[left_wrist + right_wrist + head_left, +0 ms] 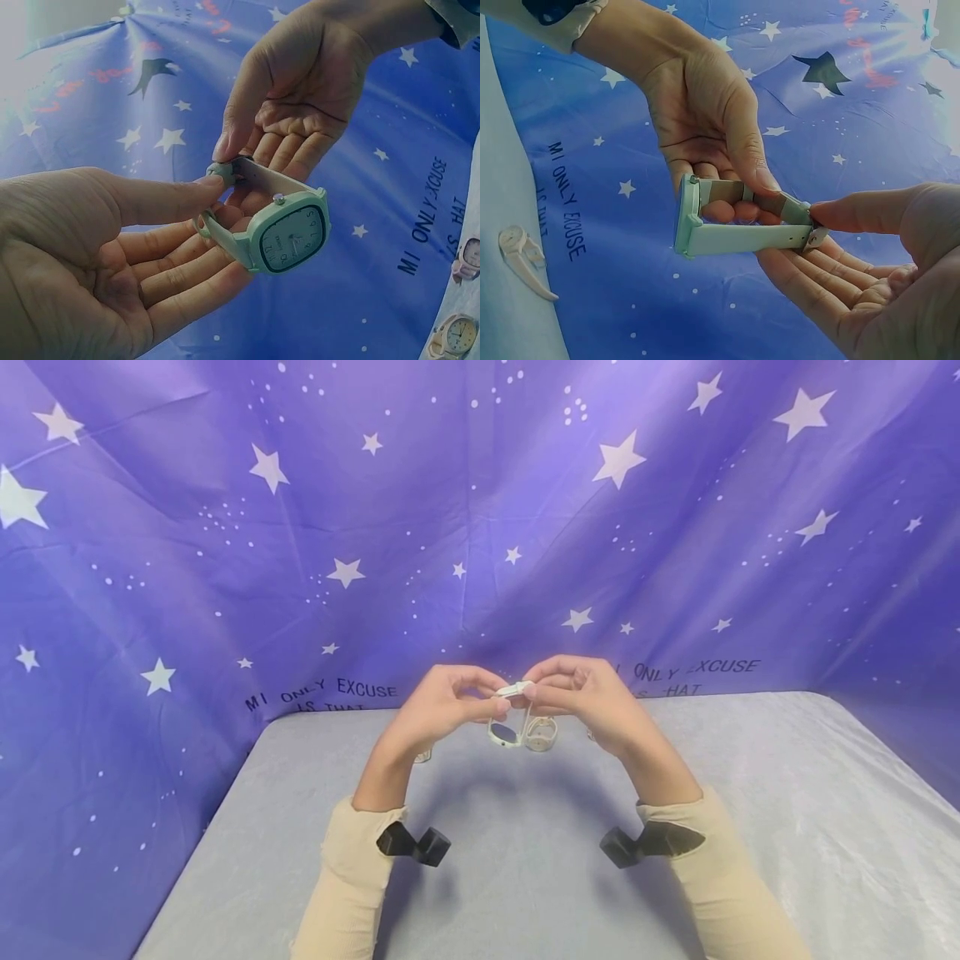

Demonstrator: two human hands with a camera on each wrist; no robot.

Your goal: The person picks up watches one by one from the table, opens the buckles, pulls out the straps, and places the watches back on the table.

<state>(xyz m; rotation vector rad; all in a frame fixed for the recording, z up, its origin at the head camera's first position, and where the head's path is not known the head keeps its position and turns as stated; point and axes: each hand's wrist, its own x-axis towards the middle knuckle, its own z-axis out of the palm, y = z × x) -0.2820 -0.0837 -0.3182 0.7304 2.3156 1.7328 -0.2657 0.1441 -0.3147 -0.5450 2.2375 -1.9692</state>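
Observation:
A pale green wristwatch (506, 734) with a rounded square face hangs between my two hands above the table, its strap in a loop. My left hand (447, 703) pinches one side of the strap near the buckle between thumb and fingers. From the other side, my right hand (596, 697) pinches the strap by its metal buckle (817, 238). In the left wrist view the watch face (295, 238) tilts toward the camera, numerals showing. The right wrist view shows the strap from the side, with its end at the buckle; whether it is fastened I cannot tell.
Behind the held watch, another watch (542, 734) stands on the grey cloth-covered table (517, 877). A pink watch (471, 252) and a light-dialled one (454, 334) also lie there. A purple star-print curtain (465, 527) rises at the table's back edge.

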